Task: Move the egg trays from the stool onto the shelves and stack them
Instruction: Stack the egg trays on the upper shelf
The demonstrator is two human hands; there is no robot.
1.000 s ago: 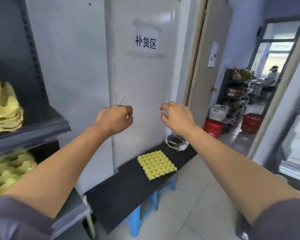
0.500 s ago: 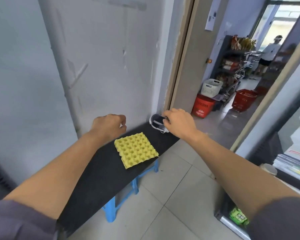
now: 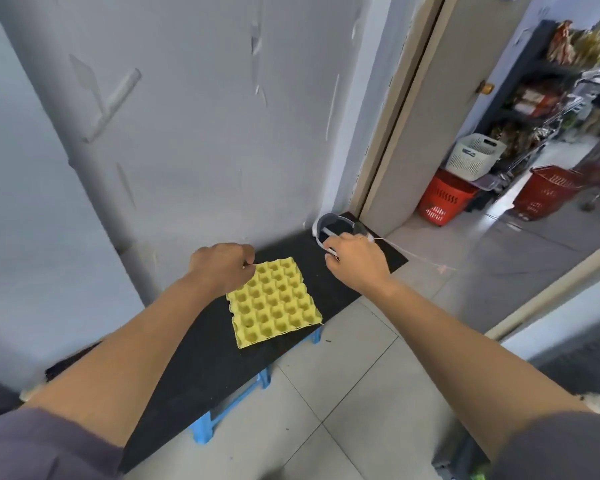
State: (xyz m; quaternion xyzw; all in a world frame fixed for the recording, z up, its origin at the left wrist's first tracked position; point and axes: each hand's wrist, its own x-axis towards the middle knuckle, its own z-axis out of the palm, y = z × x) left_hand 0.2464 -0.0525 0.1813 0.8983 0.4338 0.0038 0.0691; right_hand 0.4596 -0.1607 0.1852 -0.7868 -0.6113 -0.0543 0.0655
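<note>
Reaching over the black-topped stool (image 3: pixel 201 362), your left hand (image 3: pixel 222 268) curls at the far corner of the yellow egg tray (image 3: pixel 274 303) lying there; your right hand (image 3: pixel 355 261) curls nearby. Neither grip shows.

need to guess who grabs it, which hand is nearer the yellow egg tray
Left. The left hand is at the far left corner of the yellow egg tray; the right hand is apart from it, to its right over the black board.
</note>
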